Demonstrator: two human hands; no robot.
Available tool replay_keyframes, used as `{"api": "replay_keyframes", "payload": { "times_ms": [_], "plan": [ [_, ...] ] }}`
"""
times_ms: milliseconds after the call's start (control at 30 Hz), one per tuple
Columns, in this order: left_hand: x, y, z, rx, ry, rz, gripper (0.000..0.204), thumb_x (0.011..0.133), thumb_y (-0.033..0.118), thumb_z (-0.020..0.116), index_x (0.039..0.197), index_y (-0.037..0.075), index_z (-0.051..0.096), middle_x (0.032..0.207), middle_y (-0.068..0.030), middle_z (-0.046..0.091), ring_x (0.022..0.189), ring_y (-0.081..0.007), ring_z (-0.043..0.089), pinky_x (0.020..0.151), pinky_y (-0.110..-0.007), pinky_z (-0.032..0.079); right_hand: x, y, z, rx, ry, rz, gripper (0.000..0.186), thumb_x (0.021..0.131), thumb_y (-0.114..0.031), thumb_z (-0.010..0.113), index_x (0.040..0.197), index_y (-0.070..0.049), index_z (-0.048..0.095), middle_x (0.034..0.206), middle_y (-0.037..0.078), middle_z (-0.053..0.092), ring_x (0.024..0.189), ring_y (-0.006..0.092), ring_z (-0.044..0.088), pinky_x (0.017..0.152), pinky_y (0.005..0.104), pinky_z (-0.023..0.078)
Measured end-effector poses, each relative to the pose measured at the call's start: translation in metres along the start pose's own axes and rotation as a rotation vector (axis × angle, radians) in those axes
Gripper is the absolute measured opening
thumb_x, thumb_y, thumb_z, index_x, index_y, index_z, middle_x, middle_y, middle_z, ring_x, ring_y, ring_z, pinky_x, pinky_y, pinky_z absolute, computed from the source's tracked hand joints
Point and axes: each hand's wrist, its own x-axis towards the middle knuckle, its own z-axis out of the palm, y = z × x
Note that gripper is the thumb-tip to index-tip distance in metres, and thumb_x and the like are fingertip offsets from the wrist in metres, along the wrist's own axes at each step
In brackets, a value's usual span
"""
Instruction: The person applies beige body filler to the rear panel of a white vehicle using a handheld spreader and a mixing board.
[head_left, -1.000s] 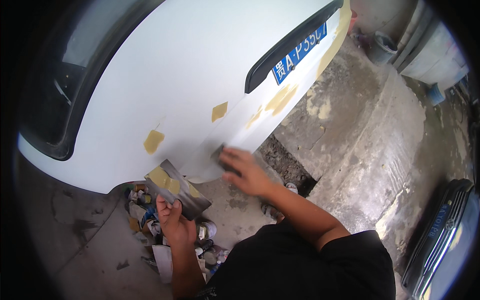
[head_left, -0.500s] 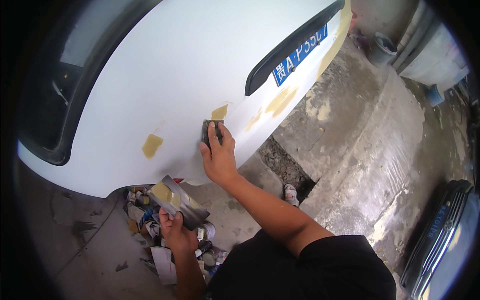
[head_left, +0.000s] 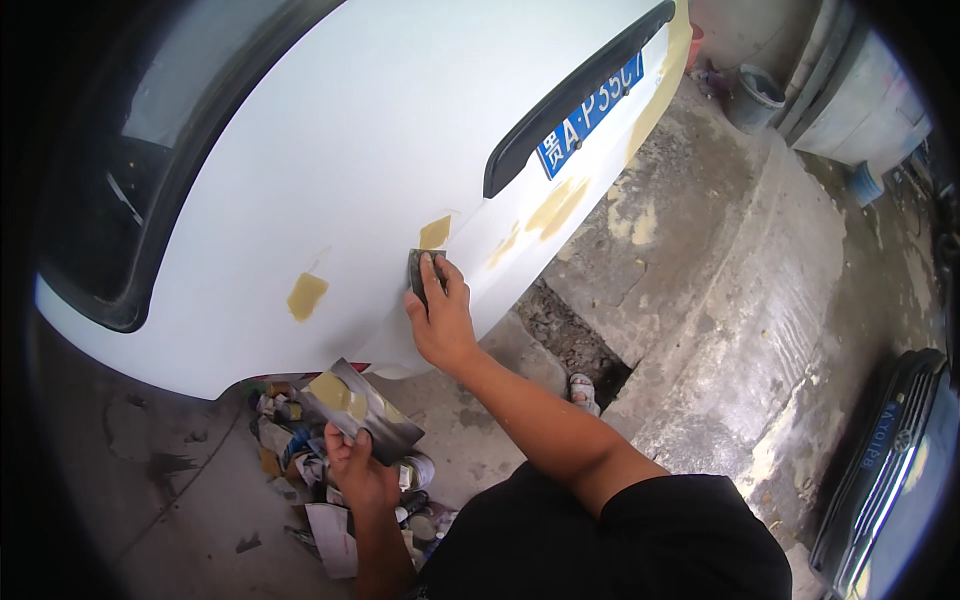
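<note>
My right hand (head_left: 440,312) is closed on a dark, flat putty spreader (head_left: 428,268), its edge against the white car panel (head_left: 270,190). Just above the spreader's edge lies a tan filler patch (head_left: 435,233). Another tan patch (head_left: 307,296) is further left on the panel, and smeared filler (head_left: 557,208) shows below the number plate. My left hand (head_left: 358,468) grips the lower edge of a grey metal sheet (head_left: 372,408), thumb on top. Yellowish filler (head_left: 338,394) is spread over the sheet's upper left part. The sheet is held below the panel, apart from it.
A heap of cans, papers and rubbish (head_left: 300,440) lies on the floor beneath my left hand. A broken pit (head_left: 575,335) opens in the concrete near my foot (head_left: 583,392). Grey bucket (head_left: 755,98) stands at the back right; another car's front (head_left: 890,470) is at lower right.
My right hand and the spreader have shifted slightly down, baring a little more panel below the filler patch. The metal sheet has moved slightly right and down. The view has shifted slightly.
</note>
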Motion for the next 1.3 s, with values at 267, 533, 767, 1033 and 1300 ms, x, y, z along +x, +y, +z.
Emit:
{"api": "replay_keyframes", "payload": {
  "times_ms": [267,533,767,1033,1300],
  "plan": [
    [0.002,0.001,0.017,-0.128,-0.007,-0.072,0.042,0.088,-0.006,0.052,0.129,0.001,0.045,0.122,-0.0101,0.057,0.111,-0.0189,0.056,0.102,-0.036,0.041,-0.037,-0.039,-0.091,0.589,-0.547,0.088,0.051,0.089,-0.023,0.065,0.135,-0.006,0.053,0.140,0.019,0.043,0.126,0.0337,0.044,0.103,0.0422,0.039],
    [0.010,-0.018,0.028,-0.100,-0.045,0.029,0.045,0.090,-0.006,0.053,0.134,0.000,0.042,0.124,-0.0090,0.057,0.113,-0.0140,0.053,0.100,-0.030,0.039,-0.077,-0.010,-0.155,-0.025,-0.539,-0.174,0.040,0.084,-0.012,0.071,0.123,-0.004,0.064,0.135,0.017,0.050,0.127,0.0319,0.046,0.104,0.0398,0.039],
    [-0.001,-0.043,0.055,0.034,0.014,0.096,0.042,0.093,-0.002,0.054,0.133,-0.001,0.041,0.124,-0.0096,0.057,0.112,-0.0116,0.052,0.098,-0.026,0.038,-0.047,-0.066,-0.167,-0.398,-0.457,-0.511,0.038,0.078,-0.020,0.072,0.115,-0.013,0.066,0.130,0.011,0.053,0.122,0.0376,0.047,0.093,0.0469,0.042],
    [0.000,-0.075,0.112,0.178,0.095,0.272,0.035,0.095,0.002,0.053,0.128,-0.003,0.044,0.117,-0.0084,0.060,0.106,-0.0109,0.055,0.096,-0.027,0.040,-0.007,-0.001,-0.223,-0.421,-0.670,-0.482,0.040,0.079,-0.015,0.071,0.118,-0.011,0.065,0.127,0.012,0.054,0.118,0.0366,0.050,0.095,0.0467,0.042],
    [-0.011,-0.180,0.140,-0.075,0.212,0.132,0.036,0.086,-0.008,0.051,0.121,-0.001,0.048,0.110,-0.0066,0.060,0.102,-0.0118,0.055,0.096,-0.028,0.039,0.060,0.112,-0.301,0.013,-0.750,-0.001,0.039,0.087,-0.016,0.067,0.124,-0.007,0.059,0.133,0.017,0.051,0.123,0.0346,0.048,0.099,0.0397,0.043]
  ]
}}
